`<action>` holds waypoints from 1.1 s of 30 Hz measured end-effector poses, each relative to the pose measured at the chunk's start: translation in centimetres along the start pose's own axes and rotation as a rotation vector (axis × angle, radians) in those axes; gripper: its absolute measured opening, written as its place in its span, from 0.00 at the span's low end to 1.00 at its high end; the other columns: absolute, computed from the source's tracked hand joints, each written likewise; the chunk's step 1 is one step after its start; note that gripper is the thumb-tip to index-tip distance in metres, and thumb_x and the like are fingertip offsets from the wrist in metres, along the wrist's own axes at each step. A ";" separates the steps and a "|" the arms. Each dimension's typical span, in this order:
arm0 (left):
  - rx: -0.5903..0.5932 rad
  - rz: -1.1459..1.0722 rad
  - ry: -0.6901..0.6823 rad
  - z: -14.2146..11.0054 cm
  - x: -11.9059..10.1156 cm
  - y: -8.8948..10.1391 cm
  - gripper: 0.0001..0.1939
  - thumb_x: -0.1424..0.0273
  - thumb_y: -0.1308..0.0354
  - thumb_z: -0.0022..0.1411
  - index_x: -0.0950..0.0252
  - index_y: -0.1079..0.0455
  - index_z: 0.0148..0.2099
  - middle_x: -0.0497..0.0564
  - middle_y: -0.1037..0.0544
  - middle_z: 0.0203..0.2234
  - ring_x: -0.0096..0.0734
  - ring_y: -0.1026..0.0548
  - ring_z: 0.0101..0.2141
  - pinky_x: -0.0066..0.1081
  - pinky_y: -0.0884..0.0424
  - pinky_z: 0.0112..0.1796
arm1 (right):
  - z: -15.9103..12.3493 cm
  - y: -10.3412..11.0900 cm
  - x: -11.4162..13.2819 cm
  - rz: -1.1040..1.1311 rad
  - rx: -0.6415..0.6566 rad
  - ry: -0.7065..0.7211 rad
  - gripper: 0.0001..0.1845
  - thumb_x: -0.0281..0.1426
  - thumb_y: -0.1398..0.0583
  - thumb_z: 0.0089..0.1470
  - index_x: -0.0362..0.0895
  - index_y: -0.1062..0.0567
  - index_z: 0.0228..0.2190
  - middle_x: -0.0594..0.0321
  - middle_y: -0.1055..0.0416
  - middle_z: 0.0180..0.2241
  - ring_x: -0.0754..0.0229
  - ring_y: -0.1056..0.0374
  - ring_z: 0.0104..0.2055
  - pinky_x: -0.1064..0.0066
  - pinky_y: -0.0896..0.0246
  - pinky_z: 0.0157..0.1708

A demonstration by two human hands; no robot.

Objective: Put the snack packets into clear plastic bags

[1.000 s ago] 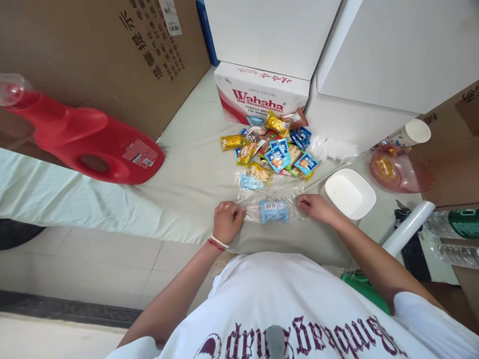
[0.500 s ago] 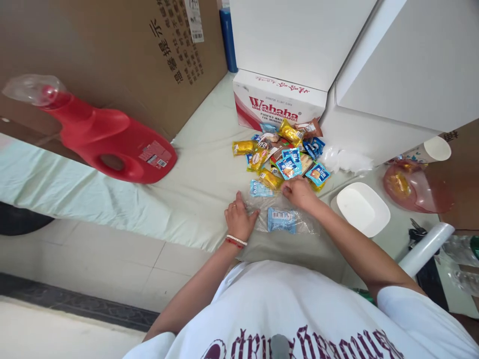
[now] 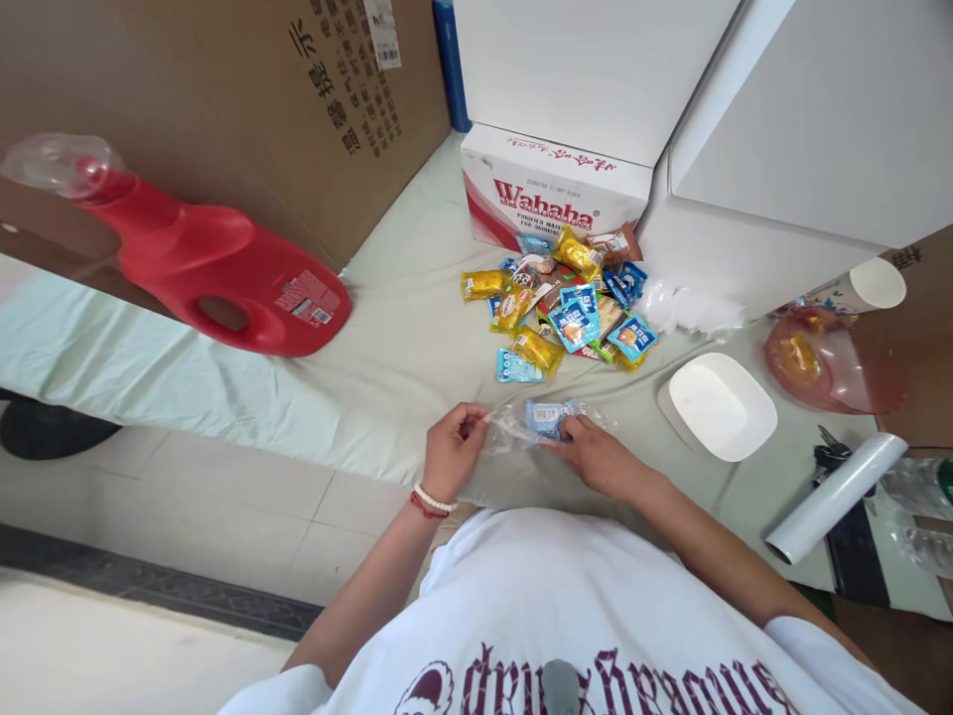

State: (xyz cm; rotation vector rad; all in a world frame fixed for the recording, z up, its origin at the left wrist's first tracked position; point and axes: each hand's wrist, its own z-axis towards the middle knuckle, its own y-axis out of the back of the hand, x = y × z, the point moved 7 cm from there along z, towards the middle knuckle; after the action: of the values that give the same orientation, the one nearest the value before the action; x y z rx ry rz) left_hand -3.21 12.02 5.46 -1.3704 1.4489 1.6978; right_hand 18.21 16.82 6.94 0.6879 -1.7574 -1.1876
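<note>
A blue snack packet (image 3: 545, 418) lies on or inside clear plastic film (image 3: 507, 429) near the table's front edge. My left hand (image 3: 455, 452) is closed in a pinch on the film's left end, which is stretched between it and the packet. My right hand (image 3: 596, 455) is closed at the packet's lower right edge, with its fingertips against the packet and the film. Beyond the hands is a pile of wrapped snacks, among them a yellow packet (image 3: 537, 351), a light-blue packet (image 3: 518, 366) and a blue sachet (image 3: 573, 325).
Behind the pile stands a Wahaha carton (image 3: 555, 194). To the right are a white bowl (image 3: 721, 407), a pink translucent bowl (image 3: 834, 362), a paper cup (image 3: 877, 287) and a film roll (image 3: 834, 500). A red jug (image 3: 230, 268) leans at the left by a cardboard box (image 3: 215, 119).
My left hand has gone from spread fingers to a pinch on the film. My right hand has drawn back from the pile to the blue packet, and film has come away from the pile.
</note>
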 end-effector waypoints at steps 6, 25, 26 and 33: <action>0.244 0.308 -0.286 -0.7 -6.0 -9.0 0.13 0.75 0.48 0.66 0.64 0.23 0.45 0.56 0.22 0.39 0.37 0.25 0.41 0.35 0.27 0.43 | -1.7 0.6 -1.6 0.426 -0.270 -0.025 0.17 0.27 0.45 0.64 0.48 0.22 0.50 0.53 0.29 0.50 0.51 0.33 0.51 0.59 0.34 0.52; -0.016 0.228 -0.328 -0.4 -4.1 -9.3 0.14 0.79 0.42 0.58 0.62 0.28 0.46 0.58 0.32 0.48 0.46 0.32 0.52 0.48 0.30 0.53 | 2.8 2.4 -2.9 0.305 -0.344 -0.314 0.14 0.26 0.49 0.66 0.45 0.24 0.43 0.55 0.28 0.40 0.54 0.30 0.43 0.66 0.35 0.43; -0.064 0.119 -0.279 -0.2 -3.6 -8.4 0.15 0.78 0.41 0.57 0.62 0.30 0.47 0.57 0.32 0.47 0.44 0.31 0.50 0.47 0.29 0.52 | 3.2 2.0 -2.8 0.321 -0.340 -0.309 0.14 0.26 0.49 0.66 0.44 0.24 0.44 0.55 0.29 0.40 0.54 0.31 0.43 0.65 0.35 0.44; 0.013 -0.579 -0.175 -1.6 -5.3 -7.1 0.18 0.71 0.41 0.61 0.60 0.37 0.53 0.55 0.33 0.51 0.43 0.30 0.58 0.46 0.29 0.56 | 0.9 1.0 -1.8 0.402 -0.470 -0.333 0.29 0.39 0.35 0.58 0.41 0.33 0.57 0.47 0.35 0.49 0.47 0.34 0.50 0.52 0.32 0.52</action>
State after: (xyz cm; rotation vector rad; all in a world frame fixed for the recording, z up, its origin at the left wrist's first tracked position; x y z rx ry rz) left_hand 5.36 13.81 7.52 -1.4171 0.8506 1.3801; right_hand 18.27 19.02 7.09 -0.1439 -1.6785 -1.4068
